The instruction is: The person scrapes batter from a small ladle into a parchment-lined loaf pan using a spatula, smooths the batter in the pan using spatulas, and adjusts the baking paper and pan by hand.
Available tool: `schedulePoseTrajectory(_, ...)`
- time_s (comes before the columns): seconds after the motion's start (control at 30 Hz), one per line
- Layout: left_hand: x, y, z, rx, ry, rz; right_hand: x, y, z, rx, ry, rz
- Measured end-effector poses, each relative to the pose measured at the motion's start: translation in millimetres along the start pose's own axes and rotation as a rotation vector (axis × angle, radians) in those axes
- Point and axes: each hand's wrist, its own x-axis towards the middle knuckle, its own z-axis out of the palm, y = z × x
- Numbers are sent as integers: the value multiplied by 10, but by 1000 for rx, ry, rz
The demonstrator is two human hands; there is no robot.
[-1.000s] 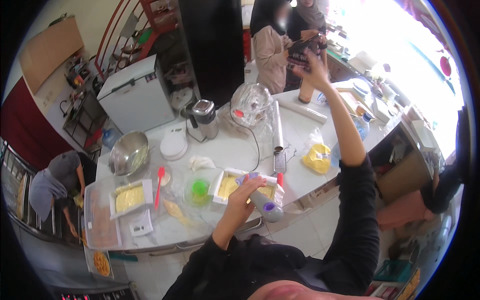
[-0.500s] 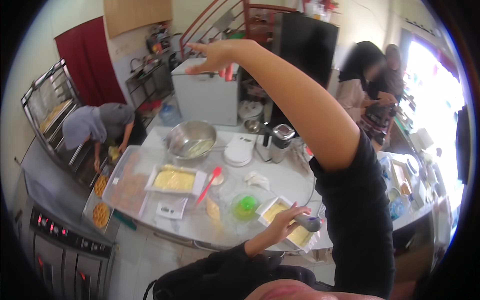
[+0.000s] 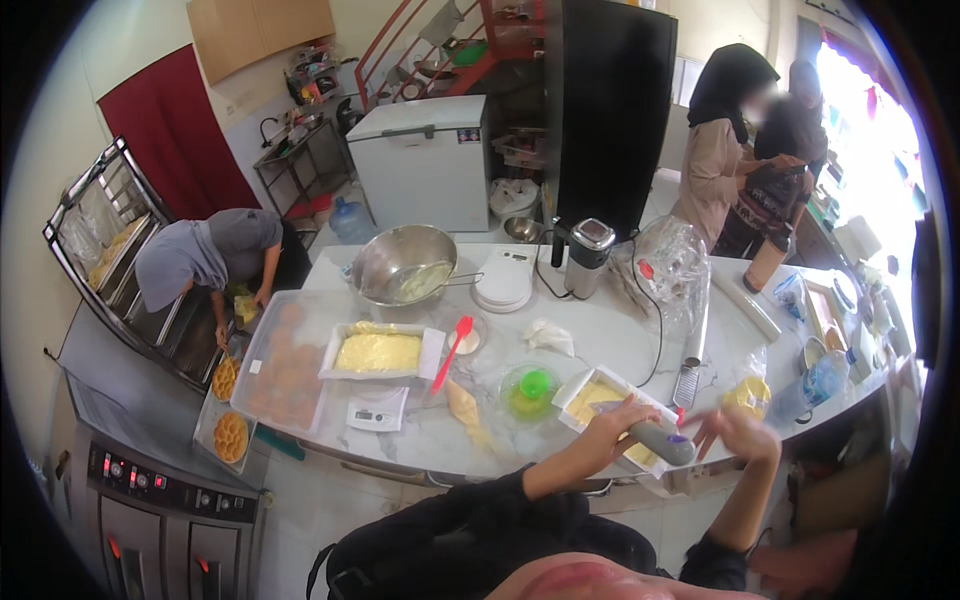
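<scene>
My left hand point(image 3: 612, 428) grips a grey-handled tool point(image 3: 662, 440) with a purple end, over a paper-lined pan point(image 3: 585, 395) of pale yellow batter. My right hand point(image 3: 740, 435), slightly blurred, hangs just right of that handle with fingers apart and curved, apparently holding nothing. Above it lie a metal grater point(image 3: 687, 378) and a bag of yellow stuff point(image 3: 750, 400). Left of the pan sit a green cup point(image 3: 536, 384) in a clear bowl, a filled piping bag point(image 3: 463, 408), a red spatula point(image 3: 452, 350) and a second lined pan point(image 3: 378, 352) of batter on a scale point(image 3: 376, 408).
The counter point(image 3: 510, 450) also holds a steel bowl point(image 3: 395, 280), appliances, plastic wrap, bottles and a lidded plastic box point(image 3: 275, 380). A co-worker point(image 3: 230, 250) bends by the rack and oven point(image 3: 160, 520) at left; two people point(image 3: 715, 170) stand behind at right.
My right hand has swung down from high in the air to beside the grey tool. The view has turned and shifted. My left hand still grips the tool over the pan.
</scene>
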Motion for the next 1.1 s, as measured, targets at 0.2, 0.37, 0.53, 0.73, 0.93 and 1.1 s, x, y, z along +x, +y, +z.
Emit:
schedulePoseTrajectory(0.2,-52,105,106,-15,-150,-1,-435,826,784,605,104,-163)
schedulePoseTrajectory(0.37,-10,66,155,-37,-195,2,-383,1003,1176,725,174,-132)
schedulePoseTrajectory(0.53,25,51,196,7,-150,68,-462,1022,1086,682,319,17)
schedulePoseTrajectory(0.73,129,86,63,-38,-130,3,-396,888,984,654,450,54)
schedulePoseTrajectory(0.93,167,80,-23,-125,-102,-19,-251,919,934,538,403,26)
schedulePoseTrajectory(1.1,169,165,-55,-143,-92,51,-222,695,768,477,377,-28)
